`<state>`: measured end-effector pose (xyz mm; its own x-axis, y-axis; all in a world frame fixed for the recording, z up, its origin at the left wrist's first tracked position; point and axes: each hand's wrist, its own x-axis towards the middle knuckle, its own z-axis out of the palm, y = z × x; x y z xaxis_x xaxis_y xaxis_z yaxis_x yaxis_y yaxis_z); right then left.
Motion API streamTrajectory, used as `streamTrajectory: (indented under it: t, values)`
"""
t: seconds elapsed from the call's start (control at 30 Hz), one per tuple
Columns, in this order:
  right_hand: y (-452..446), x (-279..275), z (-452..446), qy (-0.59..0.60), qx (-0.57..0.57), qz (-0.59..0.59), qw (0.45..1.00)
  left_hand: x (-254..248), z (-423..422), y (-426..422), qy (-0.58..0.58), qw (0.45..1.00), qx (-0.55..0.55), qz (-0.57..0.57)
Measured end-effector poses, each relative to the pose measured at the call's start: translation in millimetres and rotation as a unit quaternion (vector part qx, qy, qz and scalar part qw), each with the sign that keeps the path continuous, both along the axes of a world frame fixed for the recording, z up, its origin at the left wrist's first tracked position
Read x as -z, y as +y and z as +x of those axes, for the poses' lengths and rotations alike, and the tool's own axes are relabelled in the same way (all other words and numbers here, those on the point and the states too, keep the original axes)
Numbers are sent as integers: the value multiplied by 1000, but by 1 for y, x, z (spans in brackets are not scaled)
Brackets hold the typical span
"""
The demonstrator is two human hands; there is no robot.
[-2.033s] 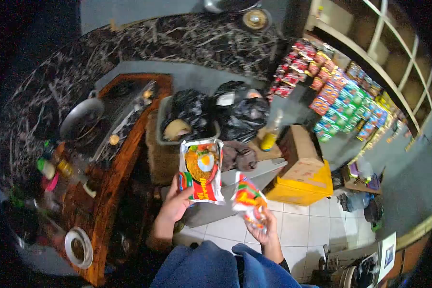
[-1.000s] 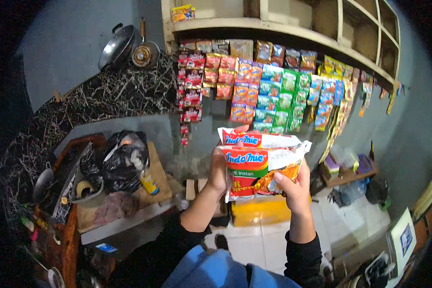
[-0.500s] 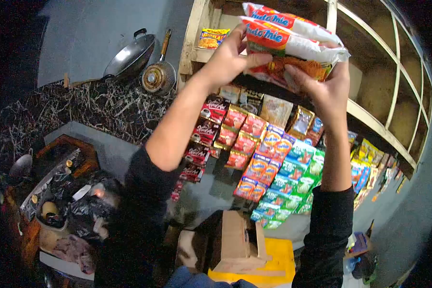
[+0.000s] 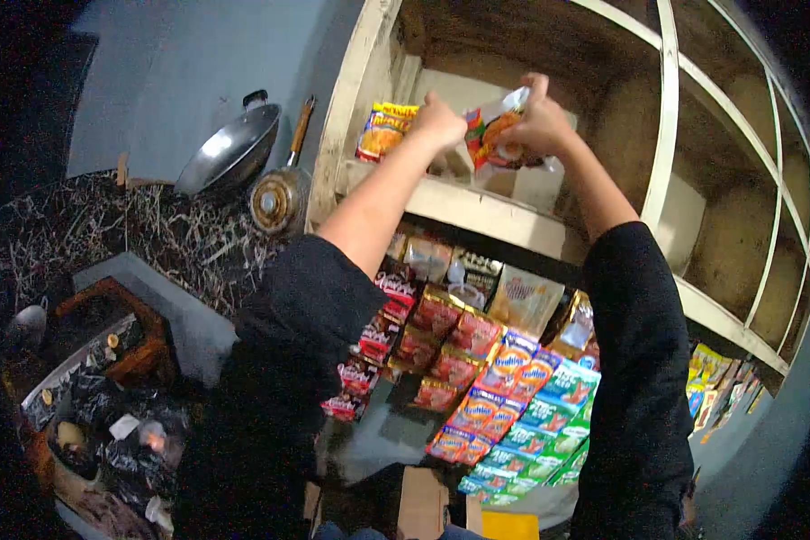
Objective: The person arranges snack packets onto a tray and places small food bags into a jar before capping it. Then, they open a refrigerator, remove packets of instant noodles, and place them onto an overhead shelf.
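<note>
Both of my hands reach into the left compartment of the wooden wall shelf (image 4: 486,209). My right hand (image 4: 542,126) grips the red and white noodle packets (image 4: 504,139), which are tilted inside the compartment. Close to the packets' left edge, my left hand (image 4: 439,124) has its fingers bent together; whether it holds anything is hidden. Left of them, a yellow noodle packet (image 4: 387,129) leans in the corner of the same compartment.
Rows of hanging sachets (image 4: 504,387) fill the wall below the shelf. A wok (image 4: 234,148) and a lidded pan (image 4: 279,200) hang at the left. Black plastic bags (image 4: 135,441) lie lower left, and a cardboard box (image 4: 423,502) stands below.
Both hands have gone from chest height up into the shelf compartment with the noodle packets. The view has tilted up toward the shelf.
</note>
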<state>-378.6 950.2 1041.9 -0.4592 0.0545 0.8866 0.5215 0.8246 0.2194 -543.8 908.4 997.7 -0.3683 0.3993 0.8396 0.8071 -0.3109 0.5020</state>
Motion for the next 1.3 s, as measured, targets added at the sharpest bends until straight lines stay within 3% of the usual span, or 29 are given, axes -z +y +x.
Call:
streamTrajectory:
  t: [0.03, 0.1, 0.13, 0.2, 0.23, 0.27, 0.33, 0.43, 0.5, 0.57, 0.7, 0.8, 0.87, 0.93, 1.0, 1.07, 1.13, 1.17, 1.2, 1.23, 1.27, 1.3]
  values:
    - [5, -4, -8, 2, 0, 6, 1000, 5, 3, -4, 8, 999, -31, -5]
    - [15, -10, -22, -19, 60, -122, 991, 13, 5, -9, 17, 998, -65, -9]
    - [21, -11, -29, -17, 57, -123, 991, 14, 3, -10, 71, 997, -41, -5]
    - [35, -9, -39, 42, -22, -250, 967, 16, 4, -14, 125, 992, -17, -7]
    - [40, -8, -43, 24, -19, -309, 951, 14, 7, -18, 127, 989, -31, -75]
    - [45, -4, -44, 24, -19, -310, 950, 12, 9, -20, 127, 981, -45, -142]
    - [50, 5, -41, -33, -29, -374, 926, 13, 6, -14, 159, 973, -56, -155]
    - [53, 5, -38, -89, 4, -427, 900, 9, 3, -4, 275, 918, -14, -287]
    - [56, 2, -34, -134, 16, -455, 880, 11, 2, -3, 289, 916, -29, -275]
    - [66, -5, -28, -247, -31, -540, 804, 11, 5, -4, 268, 919, -31, -286]
    - [71, -2, -27, -225, -42, -549, 804, 12, 7, -6, 283, 913, -41, -290]
    - [41, 5, -24, -187, -26, -542, 819, 14, 3, -4, 331, 900, -33, -281]
    - [33, 2, -22, -239, 33, -494, 835, 15, 4, -10, 294, 922, 23, -251]
    - [27, -2, -18, -192, 41, -473, 859, 19, 7, -13, 276, 939, -5, -205]
    - [20, -7, -17, -24, 199, -363, 910, 18, 5, -7, 234, 970, 27, -53]
    - [7, -17, -2, -68, 214, -299, 927, 17, 5, -5, 293, 937, -12, 187]
    - [-5, -11, 8, -117, 236, -78, 961, 12, 14, -25, 337, 873, -15, 353]
    - [-16, 9, 17, -93, 175, -19, 980, 17, 16, -36, 278, 922, -129, 238]
    - [-37, 37, 28, -58, 110, 41, 991, 37, 43, -64, 292, 849, -63, 435]
    - [-69, 72, 42, -36, 68, 47, 996, 63, 59, -80, 249, 844, -31, 474]
    - [-99, 117, 55, -15, 23, 53, 998, 87, 59, -88, 250, 830, 7, 498]
    - [-113, 164, 65, -5, -23, 60, 998, 137, 65, -97, 128, 901, 137, 392]
